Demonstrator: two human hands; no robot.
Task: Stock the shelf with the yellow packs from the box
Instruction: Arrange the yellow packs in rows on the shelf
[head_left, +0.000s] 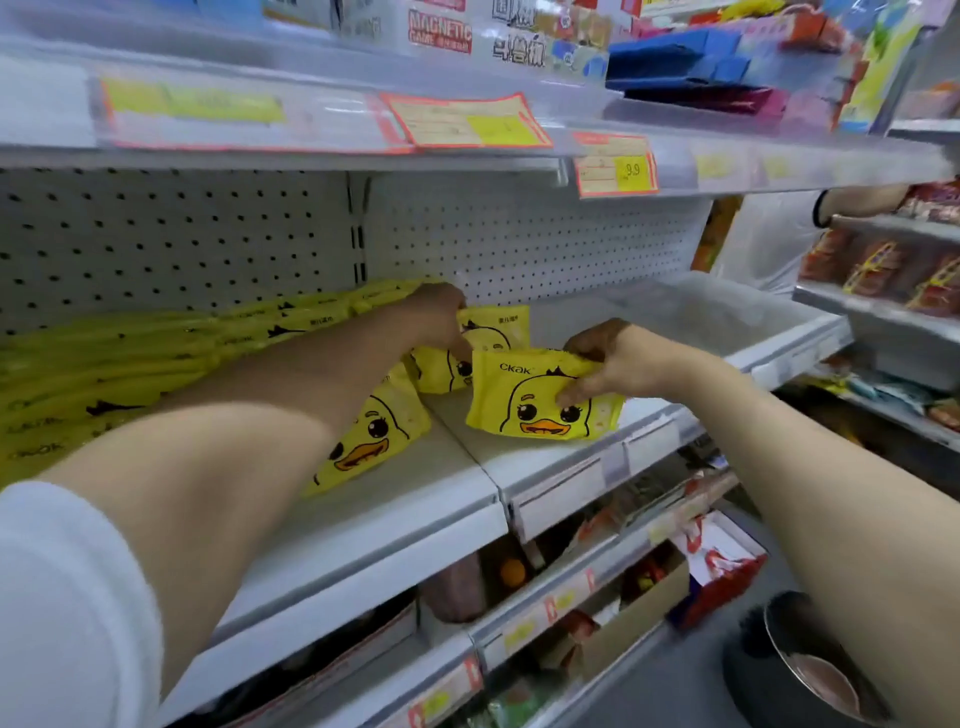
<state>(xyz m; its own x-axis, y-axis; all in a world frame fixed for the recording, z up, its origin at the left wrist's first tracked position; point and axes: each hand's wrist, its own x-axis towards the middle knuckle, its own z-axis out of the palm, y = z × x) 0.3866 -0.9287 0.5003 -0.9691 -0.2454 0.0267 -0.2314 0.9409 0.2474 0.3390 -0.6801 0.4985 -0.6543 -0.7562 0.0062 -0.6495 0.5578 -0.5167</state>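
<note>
White shelf (395, 499), centre frame, part filled. Flat stack of yellow packs (104, 374) at left, behind left forearm. Front duck pack (535, 410) upright near shelf lip. Right hand (613, 369) pinches its upper right corner, fingers (571, 397) curled over face. Left hand (436, 312) further back, fingers curled on top edge of rear duck pack (498, 327). Packs look light, soft, squashy; film probably slippery. Best gripped at top seam or pinched across both faces.
</note>
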